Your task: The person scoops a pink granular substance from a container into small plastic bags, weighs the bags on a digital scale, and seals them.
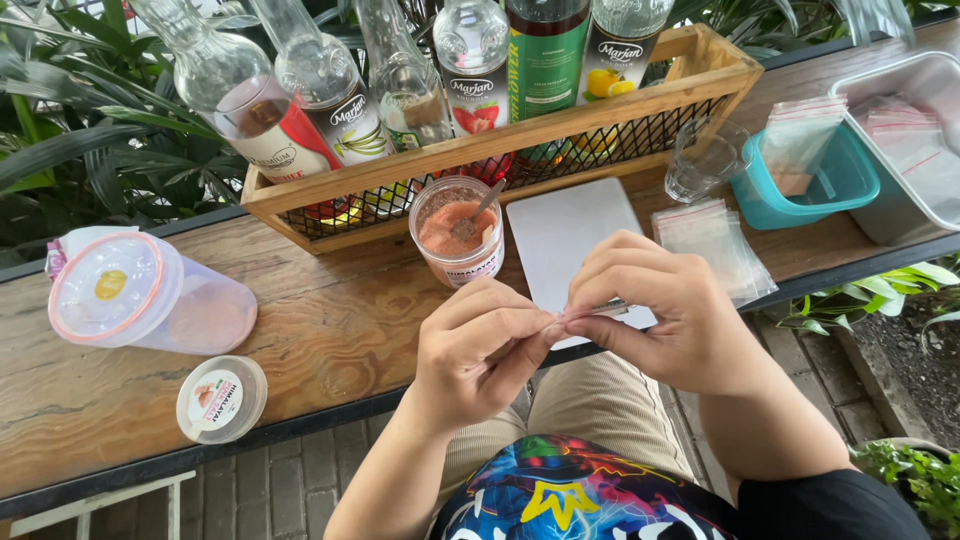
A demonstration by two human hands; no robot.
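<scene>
My left hand (478, 345) and my right hand (655, 305) meet above the table's front edge and pinch a small clear zip bag (600, 309) between their fingertips; most of the bag is hidden by the fingers. Just behind the hands stands an open jar of pink powder (457, 233) with a small spoon stuck in it. To the right of the jar lies a flat white board (570, 235). A stack of small clear zip bags (715, 245) rests on the wood right of the board.
A wooden crate (560, 130) of syrup bottles stands at the back. A clear glass (703, 160), a teal tub (835, 185) and a metal tray (925, 90) with bags sit right. A lidded plastic container (145, 295) and a jar lid (220, 398) lie left.
</scene>
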